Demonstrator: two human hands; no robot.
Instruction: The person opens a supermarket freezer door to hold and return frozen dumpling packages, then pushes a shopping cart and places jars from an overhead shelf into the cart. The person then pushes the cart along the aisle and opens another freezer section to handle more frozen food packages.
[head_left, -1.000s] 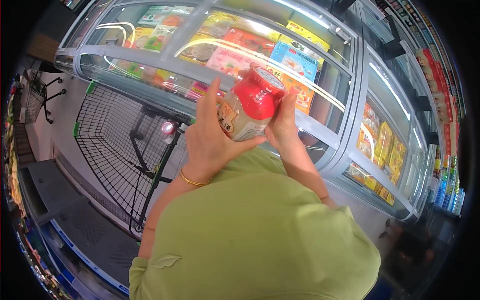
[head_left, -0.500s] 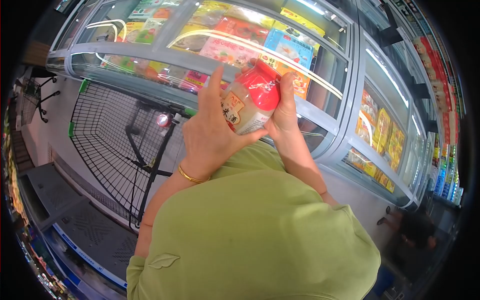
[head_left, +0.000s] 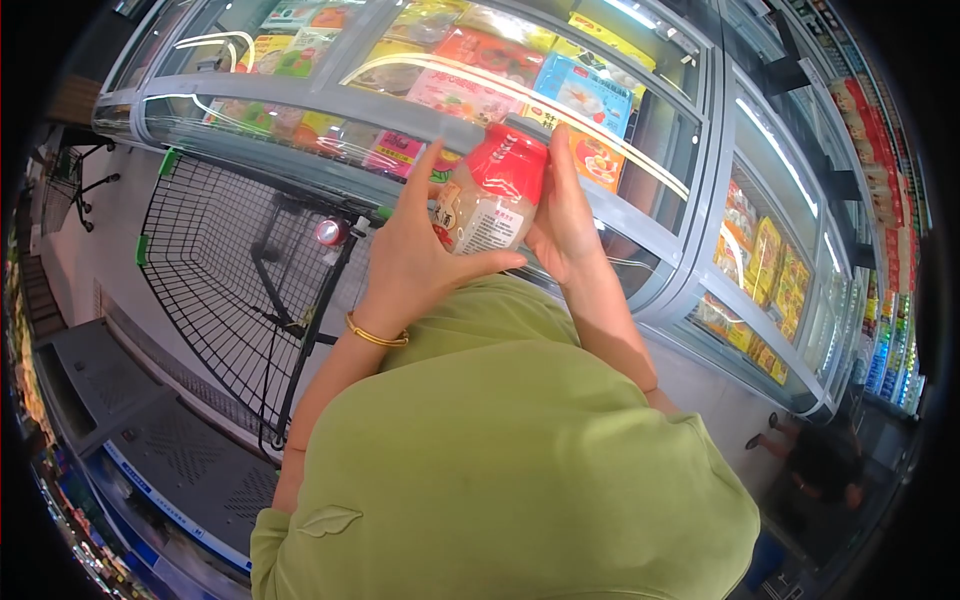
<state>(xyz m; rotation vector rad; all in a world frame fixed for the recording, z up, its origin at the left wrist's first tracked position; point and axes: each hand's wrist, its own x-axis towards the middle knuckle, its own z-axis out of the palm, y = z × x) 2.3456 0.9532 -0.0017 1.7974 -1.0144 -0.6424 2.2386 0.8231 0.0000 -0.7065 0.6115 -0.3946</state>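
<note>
A glass jar of rice wine [head_left: 490,205] with a red-wrapped top is held between my two hands in front of my chest, tilted slightly to the right. My left hand [head_left: 412,240] is wrapped round its left side, the thumb lying along the bottom. My right hand [head_left: 565,220] presses against its right side, with fingers partly hidden behind the jar. A white label with small print faces me, and part of the front label shows at the left. A gold bracelet [head_left: 376,332] circles my left wrist.
Glass-topped freezers [head_left: 660,285] with colourful packaged food stand just ahead and to the right. A black wire shopping cart [head_left: 215,270] is at my left, with a red-and-white round item [head_left: 328,232] near its handle. Another person [head_left: 822,465] stands at the lower right.
The jar has been turned in my hands: its front label has swung left and the white printed label now faces me. It is also more upright. Both hands still hold it.
</note>
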